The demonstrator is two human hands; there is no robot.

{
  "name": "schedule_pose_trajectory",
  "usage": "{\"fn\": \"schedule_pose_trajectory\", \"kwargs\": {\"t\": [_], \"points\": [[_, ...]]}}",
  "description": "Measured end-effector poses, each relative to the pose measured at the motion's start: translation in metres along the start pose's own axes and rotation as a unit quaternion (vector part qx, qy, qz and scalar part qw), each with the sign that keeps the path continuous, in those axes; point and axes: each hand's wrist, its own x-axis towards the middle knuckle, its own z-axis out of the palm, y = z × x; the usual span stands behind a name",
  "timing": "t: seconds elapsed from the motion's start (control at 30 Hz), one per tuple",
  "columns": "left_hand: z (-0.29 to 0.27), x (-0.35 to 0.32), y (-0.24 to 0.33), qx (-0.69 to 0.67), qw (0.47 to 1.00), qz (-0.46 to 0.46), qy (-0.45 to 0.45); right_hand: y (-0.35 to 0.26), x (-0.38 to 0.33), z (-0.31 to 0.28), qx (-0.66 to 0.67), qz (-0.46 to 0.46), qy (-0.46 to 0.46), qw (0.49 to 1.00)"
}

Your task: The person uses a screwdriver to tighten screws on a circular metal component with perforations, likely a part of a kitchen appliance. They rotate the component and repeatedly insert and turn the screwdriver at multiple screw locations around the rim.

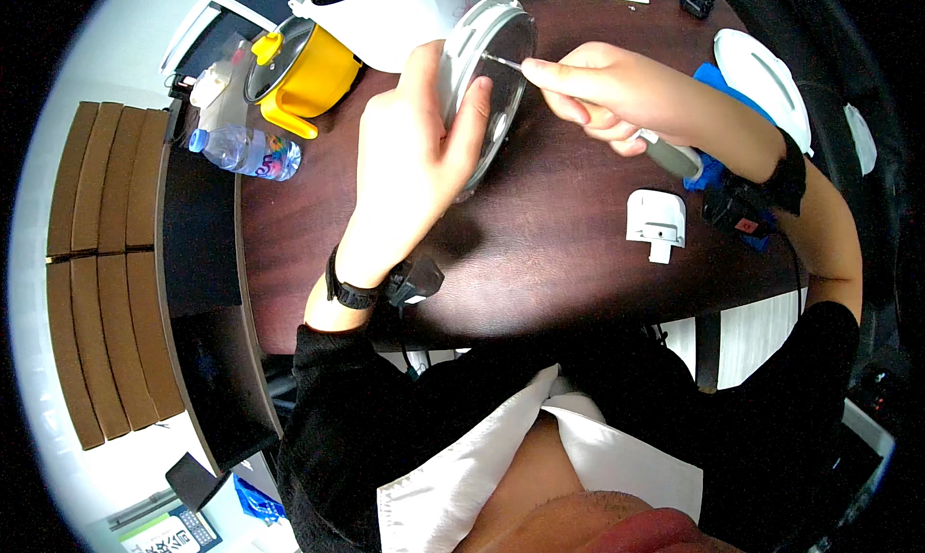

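My left hand grips a round lid, clear in the middle with a pale rim. The lid stands tilted nearly on edge above the table. My right hand is closed around a screwdriver with a grey-green handle. Its thin metal shaft points left, and the tip meets the lid close to the rim; a screw cannot be made out there. Below my right hand, a small white plastic part with a short tab lies on the brown table.
Behind the lid stands a white pot-like appliance. A yellow pot with a handle and a water bottle lying down are at left. A white curved piece sits over blue material at right. Brown boxes stack beyond the left edge.
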Motion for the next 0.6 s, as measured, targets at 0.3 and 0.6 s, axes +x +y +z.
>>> {"fn": "schedule_pose_trajectory", "kwargs": {"t": [0.3,0.6], "points": [[0.003,0.001,-0.010,-0.031,1.000,-0.005,0.002,0.002,-0.008,0.007,-0.470,-0.279,0.292,0.785],[-0.002,0.002,-0.005,-0.020,1.000,-0.011,-0.007,-0.004,-0.003,0.011,-0.488,-0.291,0.307,0.763]]}}
